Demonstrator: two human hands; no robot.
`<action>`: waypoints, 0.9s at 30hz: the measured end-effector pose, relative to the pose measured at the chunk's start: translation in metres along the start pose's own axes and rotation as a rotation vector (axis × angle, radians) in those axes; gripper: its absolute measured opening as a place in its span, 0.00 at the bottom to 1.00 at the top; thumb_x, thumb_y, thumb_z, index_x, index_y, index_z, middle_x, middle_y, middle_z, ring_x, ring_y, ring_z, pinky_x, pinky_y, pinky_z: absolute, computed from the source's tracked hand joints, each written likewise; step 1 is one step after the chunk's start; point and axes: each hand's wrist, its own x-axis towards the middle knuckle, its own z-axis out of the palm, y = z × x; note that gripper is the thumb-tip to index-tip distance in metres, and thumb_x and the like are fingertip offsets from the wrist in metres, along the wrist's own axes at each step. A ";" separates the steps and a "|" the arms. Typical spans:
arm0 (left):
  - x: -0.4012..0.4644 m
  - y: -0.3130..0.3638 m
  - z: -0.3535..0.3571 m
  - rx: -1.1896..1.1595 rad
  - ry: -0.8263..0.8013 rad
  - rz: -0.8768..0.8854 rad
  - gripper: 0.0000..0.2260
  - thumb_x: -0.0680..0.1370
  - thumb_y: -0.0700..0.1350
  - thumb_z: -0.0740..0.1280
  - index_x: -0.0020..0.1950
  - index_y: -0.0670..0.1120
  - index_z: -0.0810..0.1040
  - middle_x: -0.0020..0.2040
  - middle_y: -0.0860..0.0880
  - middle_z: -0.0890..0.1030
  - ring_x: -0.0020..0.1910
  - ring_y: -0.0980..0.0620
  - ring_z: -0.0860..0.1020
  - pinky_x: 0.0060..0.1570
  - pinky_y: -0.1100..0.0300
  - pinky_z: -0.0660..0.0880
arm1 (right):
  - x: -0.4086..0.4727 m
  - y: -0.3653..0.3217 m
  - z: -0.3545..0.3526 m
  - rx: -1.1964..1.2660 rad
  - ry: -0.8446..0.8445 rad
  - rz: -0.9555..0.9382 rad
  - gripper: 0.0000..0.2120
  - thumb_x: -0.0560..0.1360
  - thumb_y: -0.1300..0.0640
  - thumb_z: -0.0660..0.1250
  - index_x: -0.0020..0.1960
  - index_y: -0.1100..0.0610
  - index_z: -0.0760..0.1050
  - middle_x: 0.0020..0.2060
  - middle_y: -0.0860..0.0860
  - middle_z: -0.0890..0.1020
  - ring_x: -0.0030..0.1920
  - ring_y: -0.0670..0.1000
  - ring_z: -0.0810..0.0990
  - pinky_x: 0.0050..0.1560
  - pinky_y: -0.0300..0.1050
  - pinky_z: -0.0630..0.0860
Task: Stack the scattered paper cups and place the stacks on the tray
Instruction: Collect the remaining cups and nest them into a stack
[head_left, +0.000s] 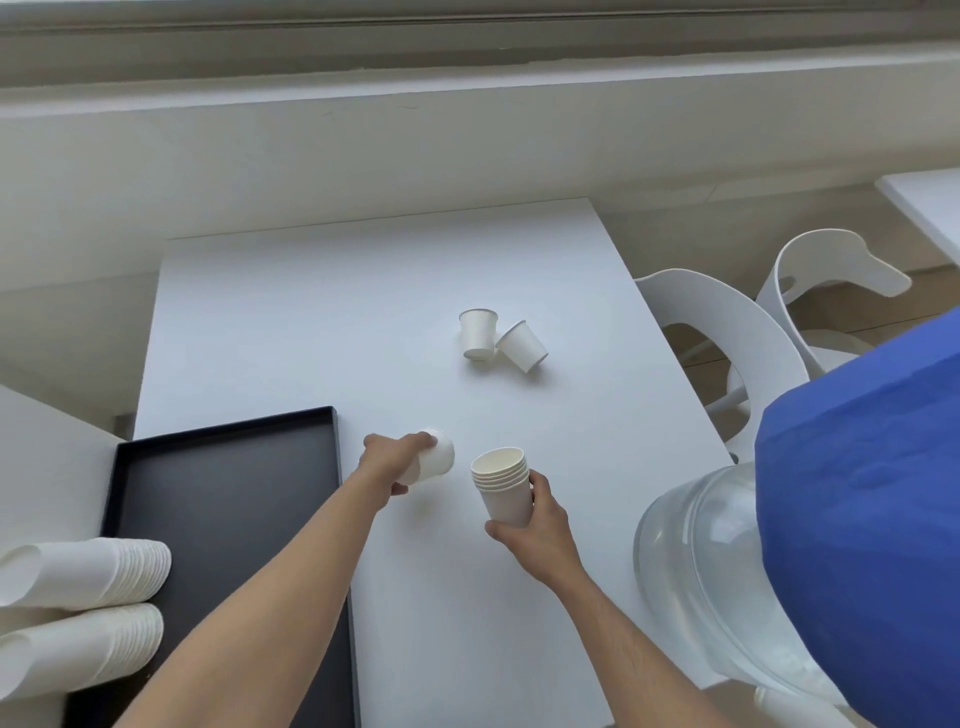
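Two long stacks of white paper cups (88, 613) lie on their sides at the near left, their far ends over the near left corner of the black tray (228, 499); the tray sits along the left edge of the white table (322, 322). At the near right, a clear water bottle (696, 566) stands just beside a blue cloth-covered shape (862, 499), off the table's right edge. Right hand (535, 530): fingers and thumb curled round the lower part of a short stack of nested cups (501, 480), held upright, mouth upward, over the middle of the table. Left hand (389, 460): grasping a single paper cup (434, 457) tipped on its side, base pointing far and right, just left of the held stack and just right of the tray's far right corner; whether this cup touches the table cannot be told. Farther on, two loose cups (501, 340) lie toward the far right of the table, touching each other: the left one stands mouth upward, the right one lies tilted on its side. Two white chairs (737, 332) stand beyond the right edge. A pale wall ledge (467, 135) runs across the far side.
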 end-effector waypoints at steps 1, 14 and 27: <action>-0.003 -0.005 0.000 -0.052 -0.045 -0.005 0.31 0.70 0.56 0.73 0.65 0.44 0.65 0.57 0.43 0.75 0.51 0.44 0.78 0.44 0.53 0.79 | -0.001 -0.001 0.001 0.001 -0.003 -0.002 0.33 0.65 0.54 0.76 0.66 0.44 0.65 0.53 0.42 0.77 0.52 0.45 0.79 0.39 0.37 0.73; -0.040 -0.038 -0.008 -0.209 -0.473 0.198 0.25 0.70 0.52 0.75 0.63 0.48 0.72 0.55 0.40 0.82 0.48 0.41 0.84 0.46 0.53 0.80 | -0.017 -0.009 -0.004 0.032 0.018 -0.039 0.33 0.67 0.56 0.76 0.66 0.45 0.66 0.52 0.40 0.77 0.52 0.43 0.79 0.39 0.35 0.73; -0.070 -0.021 0.006 -0.162 -0.203 0.650 0.19 0.67 0.58 0.76 0.50 0.55 0.72 0.44 0.57 0.80 0.42 0.54 0.79 0.41 0.61 0.73 | -0.032 -0.008 -0.002 -0.018 -0.026 -0.052 0.34 0.65 0.56 0.75 0.67 0.45 0.66 0.53 0.43 0.78 0.51 0.45 0.79 0.41 0.38 0.76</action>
